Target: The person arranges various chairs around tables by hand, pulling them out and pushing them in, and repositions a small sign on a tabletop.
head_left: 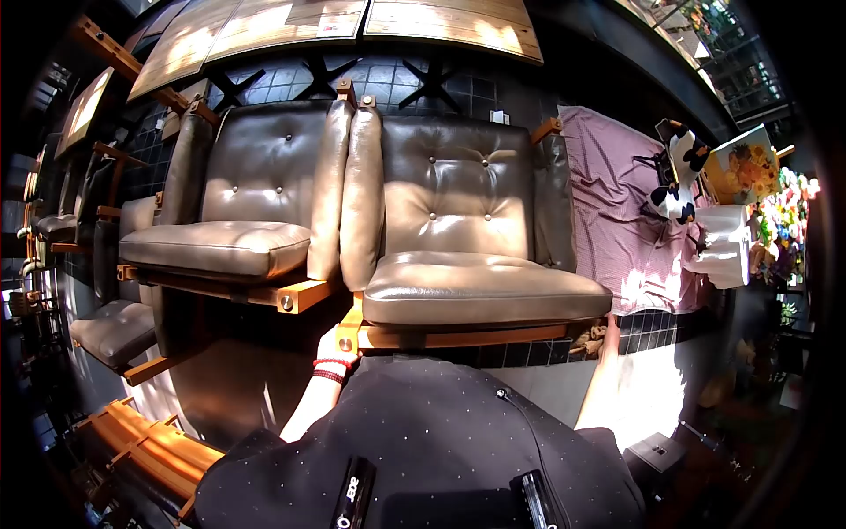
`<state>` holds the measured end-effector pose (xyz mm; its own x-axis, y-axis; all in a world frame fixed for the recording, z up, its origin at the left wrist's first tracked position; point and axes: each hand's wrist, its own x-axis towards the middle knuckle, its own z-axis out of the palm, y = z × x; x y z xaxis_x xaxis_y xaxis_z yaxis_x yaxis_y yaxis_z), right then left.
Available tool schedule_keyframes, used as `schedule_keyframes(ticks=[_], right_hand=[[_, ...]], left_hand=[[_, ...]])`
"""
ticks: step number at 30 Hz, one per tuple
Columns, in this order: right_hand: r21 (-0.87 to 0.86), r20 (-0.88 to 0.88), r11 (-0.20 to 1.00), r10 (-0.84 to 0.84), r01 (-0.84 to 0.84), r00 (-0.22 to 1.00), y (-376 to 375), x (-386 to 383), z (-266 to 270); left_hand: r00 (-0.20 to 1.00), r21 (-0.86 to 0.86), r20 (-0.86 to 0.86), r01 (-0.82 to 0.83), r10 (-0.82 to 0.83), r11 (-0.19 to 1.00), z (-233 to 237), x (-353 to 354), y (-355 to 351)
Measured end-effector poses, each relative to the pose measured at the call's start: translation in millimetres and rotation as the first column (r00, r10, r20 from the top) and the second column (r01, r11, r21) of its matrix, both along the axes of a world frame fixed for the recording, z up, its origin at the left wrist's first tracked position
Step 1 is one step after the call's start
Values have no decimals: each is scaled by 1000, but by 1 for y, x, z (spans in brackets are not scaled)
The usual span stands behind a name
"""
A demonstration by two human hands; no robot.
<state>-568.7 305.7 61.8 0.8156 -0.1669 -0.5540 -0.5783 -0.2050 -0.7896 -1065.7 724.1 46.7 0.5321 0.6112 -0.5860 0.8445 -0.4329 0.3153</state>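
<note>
A brown leather armchair with a buttoned back and a wooden frame stands right in front of me, sunlight across its seat. My left hand, with red and dark bead bracelets at the wrist, is closed around the front left corner of its wooden frame. At the seat's front right corner is my right hand, close against the chair; its fingers are hidden there. A matching armchair stands on the left, its padded arm beside the first chair's arm.
Wooden tables on dark metal legs stand behind the chairs. To the right, a pink checked cloth carries a black-and-white cow-patterned object, near a white container. A slatted wooden piece stands at lower left.
</note>
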Motion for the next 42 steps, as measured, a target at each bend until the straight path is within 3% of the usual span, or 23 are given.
schedule_keyframes(ticks=[1,3,4,7,11,12,15,16,17,18,20,22,24,26,27,29,31,33,35,37,38,40,42], right_hand=[[0,-1,1000,4,-4,1000,-5,7,-4],[-15,5,1000,9,-9,1000,-9,11,-7],[-34,7,999,5,-4,1000,-9,10,-7],[-97,-1,995,-2,2,1000,3,1,1],[-139,-49,990,-45,38,998,24,-11,13],[-110,-34,994,-28,24,999,25,-14,11],[-117,4,992,-53,53,999,39,-26,15],[-117,-1,992,-45,45,999,37,-27,13],[-135,18,990,-37,39,999,41,-30,17],[-110,7,993,-50,51,999,37,-27,12],[-43,-11,999,-24,24,1000,29,-21,3],[46,-59,996,84,-81,995,15,-17,0],[80,-115,992,107,-99,987,22,-21,15],[100,-182,993,82,-65,980,28,-22,25],[100,-180,993,86,-69,980,25,-21,21],[74,-132,993,105,-96,986,13,-17,10],[24,-76,991,136,-134,988,10,-9,-1],[-16,-24,988,150,-151,988,3,3,-16],[-54,-8,986,160,-161,987,-6,12,-30],[-12,27,992,127,-127,992,-24,26,-62],[-57,65,991,123,-120,990,-17,20,-52],[-91,72,984,163,-156,984,-3,3,-27],[-176,91,983,61,-44,994,-5,5,-38]], left_hand=[[999,43,-17,38,-37,998,10,4,4],[984,-19,95,-149,150,989,5,1,5],[988,-9,86,-129,129,992,-8,-5,8],[923,-139,172,-323,344,936,-20,-12,16],[888,-104,197,-403,416,909,-5,-7,34],[828,-180,158,-512,538,840,18,4,42],[779,-175,122,-593,615,786,27,13,55],[831,-115,83,-541,550,833,29,15,57],[853,-210,48,-500,520,840,26,13,61],[313,-646,30,-719,949,257,-3,1,62],[-186,-826,-132,-522,974,-212,-56,-16,56],[-78,-803,9,-595,997,-39,-76,-21,47],[-404,-916,-124,-305,906,-261,-64,-8,50],[-492,-959,-245,-3,835,-283,5,17,36],[-499,-935,-313,12,808,-355,26,25,34],[-479,-987,-6,-136,878,-81,-9,18,34],[-361,-937,194,-344,912,63,-28,18,42],[-28,-712,371,-650,928,266,-37,22,55],[476,-297,344,-763,810,574,-36,25,66],[823,72,120,-565,556,822,-20,28,65],[900,171,-2,-429,435,887,-14,29,62],[951,247,-158,-223,266,943,-2,33,58],[955,270,-256,-81,153,959,6,34,55]])
